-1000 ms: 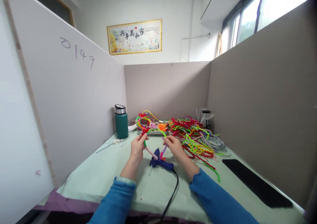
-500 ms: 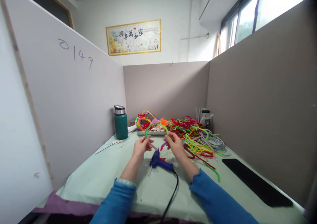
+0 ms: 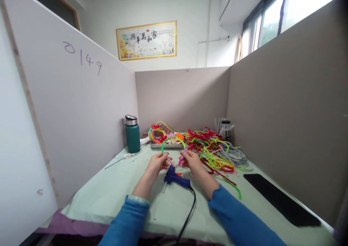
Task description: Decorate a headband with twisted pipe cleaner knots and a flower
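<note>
My left hand [image 3: 157,163] pinches one end of a green pipe cleaner [image 3: 172,140] bent into an arch. My right hand [image 3: 191,160] pinches its other end, along with a pink piece. Both hands hover just above a blue glue gun [image 3: 176,179] lying on the pale green table cover [image 3: 108,193]. Its black cord [image 3: 187,217] runs toward me. Both sleeves are blue.
A heap of coloured pipe cleaners [image 3: 214,150] lies at the back right beside a small tray [image 3: 166,145]. A teal flask [image 3: 133,134] stands at the back left. A black mat [image 3: 281,204] lies on the right. Partition walls close in three sides.
My hands have come closer together and dropped slightly toward the glue gun. The green pipe cleaner has bent into a tighter arch.
</note>
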{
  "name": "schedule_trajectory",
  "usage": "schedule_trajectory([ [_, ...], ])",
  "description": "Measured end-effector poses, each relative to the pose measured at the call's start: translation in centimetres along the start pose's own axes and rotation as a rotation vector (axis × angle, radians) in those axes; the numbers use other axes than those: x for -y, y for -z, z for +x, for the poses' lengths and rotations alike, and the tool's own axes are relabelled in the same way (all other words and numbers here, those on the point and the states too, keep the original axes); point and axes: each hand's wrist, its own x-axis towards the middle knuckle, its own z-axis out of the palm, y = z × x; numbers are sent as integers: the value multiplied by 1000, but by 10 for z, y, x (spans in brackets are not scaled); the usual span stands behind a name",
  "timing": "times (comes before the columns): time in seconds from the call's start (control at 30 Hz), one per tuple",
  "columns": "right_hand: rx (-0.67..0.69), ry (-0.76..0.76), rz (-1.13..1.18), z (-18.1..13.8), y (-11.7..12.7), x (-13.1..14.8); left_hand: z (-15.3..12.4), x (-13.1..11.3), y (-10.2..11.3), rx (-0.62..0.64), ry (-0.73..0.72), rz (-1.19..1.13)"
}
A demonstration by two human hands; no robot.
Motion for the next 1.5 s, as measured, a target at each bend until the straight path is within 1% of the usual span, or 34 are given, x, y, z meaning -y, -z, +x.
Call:
schedule_trajectory([
  [0.23, 36, -35, -67, -3, -4, -1, 2, 1, 2, -23, 6, 0],
  [0.43, 71, 28, -102, -1, -2, -6, 1, 0, -1, -58, -22, -25],
  [0.57, 99, 53, -82, -2, -5, -4, 4, 2, 0, -64, -67, -47],
  [0.67, 91, 64, -40, -3, -7, -2, 5, 3, 1, -60, -90, -52],
  [0.83, 79, 86, 11, -2, -6, -2, 3, 2, -1, -61, -69, 16],
  [0.9, 81, 93, 22, -2, -6, -1, 1, 2, -3, -44, -62, 67],
  [1.07, 97, 111, 36, -6, -7, 3, -3, 2, -6, 48, -34, 162],
  [1.2, 128, 112, 21, -8, -8, 4, -4, 3, -7, 72, 7, 156],
  [1.3, 140, 114, 9, -8, -9, 4, -3, 3, -7, 73, 3, 149],
  [1.5, 135, 183, -98, -8, -8, 2, -2, 4, -5, 91, 17, 103],
])
